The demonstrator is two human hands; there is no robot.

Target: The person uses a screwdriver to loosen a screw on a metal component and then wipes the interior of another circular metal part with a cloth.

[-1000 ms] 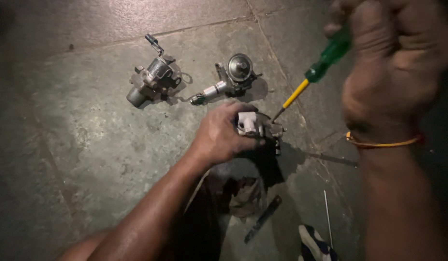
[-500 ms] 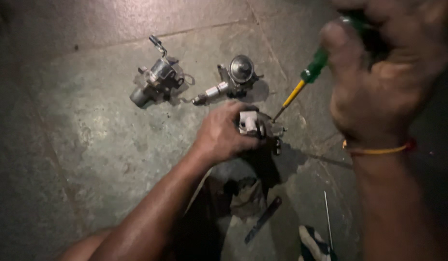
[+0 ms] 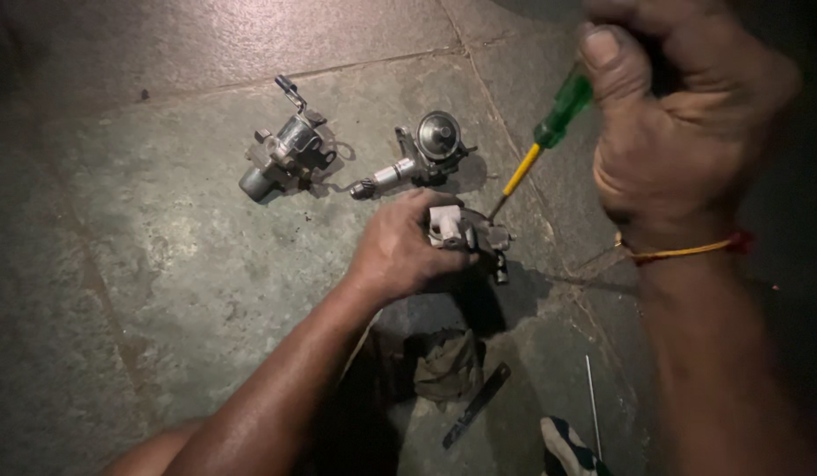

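Left hand (image 3: 404, 251) clamps the carburettor (image 3: 470, 234) on the floor (image 3: 162, 264); right hand (image 3: 682, 132) grips the screwdriver (image 3: 541, 145), tip at it; two parts (image 3: 289, 150) lie apart.

The setting is an informal repair workshop with work done at ground level on a stone slab floor (image 3: 162, 264). Two dismantled metal engine parts (image 3: 285, 150) (image 3: 430, 141) lie on the floor; nearer the person lie a greasy rag (image 3: 448, 366) and a flat metal tool (image 3: 476, 405)
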